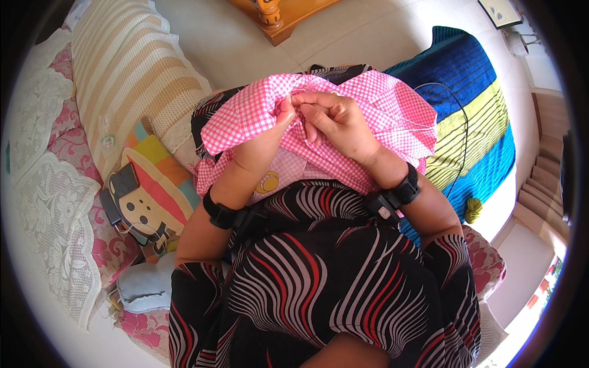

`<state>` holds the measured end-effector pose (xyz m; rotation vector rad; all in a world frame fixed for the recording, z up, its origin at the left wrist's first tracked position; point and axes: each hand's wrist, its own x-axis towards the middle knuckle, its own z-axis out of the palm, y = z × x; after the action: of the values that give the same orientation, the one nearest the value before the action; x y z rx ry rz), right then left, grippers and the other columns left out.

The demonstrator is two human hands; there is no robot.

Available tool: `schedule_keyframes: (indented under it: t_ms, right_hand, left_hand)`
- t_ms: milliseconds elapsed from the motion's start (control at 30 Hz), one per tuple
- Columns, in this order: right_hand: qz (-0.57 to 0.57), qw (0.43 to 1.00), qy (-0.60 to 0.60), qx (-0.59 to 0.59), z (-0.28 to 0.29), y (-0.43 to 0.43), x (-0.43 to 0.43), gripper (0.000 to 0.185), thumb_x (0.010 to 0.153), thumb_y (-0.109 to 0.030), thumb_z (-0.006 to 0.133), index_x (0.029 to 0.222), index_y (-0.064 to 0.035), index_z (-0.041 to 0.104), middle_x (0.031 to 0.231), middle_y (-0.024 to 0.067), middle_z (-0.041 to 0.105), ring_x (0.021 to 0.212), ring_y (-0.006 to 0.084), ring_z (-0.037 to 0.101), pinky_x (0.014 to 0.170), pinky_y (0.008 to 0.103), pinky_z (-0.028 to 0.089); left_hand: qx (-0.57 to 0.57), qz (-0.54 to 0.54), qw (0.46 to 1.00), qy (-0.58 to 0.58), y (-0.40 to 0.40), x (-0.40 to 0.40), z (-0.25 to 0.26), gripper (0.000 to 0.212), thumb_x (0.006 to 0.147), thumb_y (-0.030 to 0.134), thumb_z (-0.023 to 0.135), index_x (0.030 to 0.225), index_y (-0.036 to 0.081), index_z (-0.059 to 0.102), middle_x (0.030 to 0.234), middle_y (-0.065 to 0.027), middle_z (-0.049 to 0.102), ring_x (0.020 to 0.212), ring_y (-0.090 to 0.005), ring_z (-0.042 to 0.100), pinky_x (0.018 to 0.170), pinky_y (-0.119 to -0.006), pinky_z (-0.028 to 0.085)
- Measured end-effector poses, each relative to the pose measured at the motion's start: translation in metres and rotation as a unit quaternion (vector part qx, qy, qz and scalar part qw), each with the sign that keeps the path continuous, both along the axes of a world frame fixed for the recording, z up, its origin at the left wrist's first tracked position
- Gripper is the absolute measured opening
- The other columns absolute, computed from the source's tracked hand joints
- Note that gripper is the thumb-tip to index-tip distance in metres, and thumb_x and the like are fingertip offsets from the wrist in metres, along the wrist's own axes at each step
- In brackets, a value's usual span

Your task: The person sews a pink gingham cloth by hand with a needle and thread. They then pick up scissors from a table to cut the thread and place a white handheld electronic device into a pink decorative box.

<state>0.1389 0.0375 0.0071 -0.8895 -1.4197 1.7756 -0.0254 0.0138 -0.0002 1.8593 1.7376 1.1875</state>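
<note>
Pink-and-white gingham cloth (244,112) lies bunched across my lap, with a yellow printed figure (267,182) on a paler part. My left hand (283,115), partly hidden by the folds, pinches the cloth between thumb and fingers. Thumb and forefinger of my right hand (345,122) meet right beside it, around a thin sliver that looks like a sewing needle (299,103). Its full length is hidden by the fingers. White thread (391,118) stretches over the cloth to the right of that hand.
A striped crocheted cover (124,60) and a cartoon-print cushion (161,193) bearing a phone (124,180) are on my left. To my right are a blue-and-green striped cloth (469,110), a dark cable (466,124) and green yarn (473,210). Wooden furniture (280,25) stands ahead.
</note>
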Motion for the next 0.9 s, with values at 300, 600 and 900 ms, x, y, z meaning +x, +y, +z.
schedule_keyframes:
  t_ms: [300,600,900]
  right_hand:
    - [-0.013,1.0,-0.007,0.01,0.005,-0.005,0.001,0.023,0.094,-0.004,0.052,0.114,0.0063,0.057,0.065,0.0031,0.057,0.056,0.0067,0.054,0.053,0.0213,0.046]
    - [-0.028,0.996,-0.06,0.056,0.011,-0.008,0.001,0.026,0.095,-0.004,0.047,0.117,0.0065,0.056,0.063,0.004,0.059,0.055,0.0069,0.056,0.055,0.0199,0.047]
    - [-0.022,0.998,-0.047,0.044,0.014,-0.01,0.004,0.025,0.093,-0.003,0.05,0.115,0.0076,0.056,0.069,0.0035,0.059,0.059,0.0068,0.055,0.056,0.0216,0.046]
  left_hand:
    - [-0.195,0.065,0.934,-0.292,-0.002,0.003,0.013,0.027,0.086,0.023,0.068,0.078,-0.003,0.069,0.068,0.0003,0.065,0.057,-0.0041,0.054,0.051,-0.023,0.042]
    - [-0.189,0.034,0.915,-0.354,0.0,0.0,0.013,0.024,0.087,0.021,0.069,0.09,-0.003,0.071,0.077,-0.0003,0.068,0.069,-0.0016,0.059,0.059,-0.017,0.045]
    - [-0.232,0.033,0.907,-0.351,0.0,-0.009,0.013,0.026,0.084,0.025,0.071,0.093,0.0,0.072,0.079,0.0031,0.067,0.065,-0.0005,0.055,0.058,-0.018,0.043]
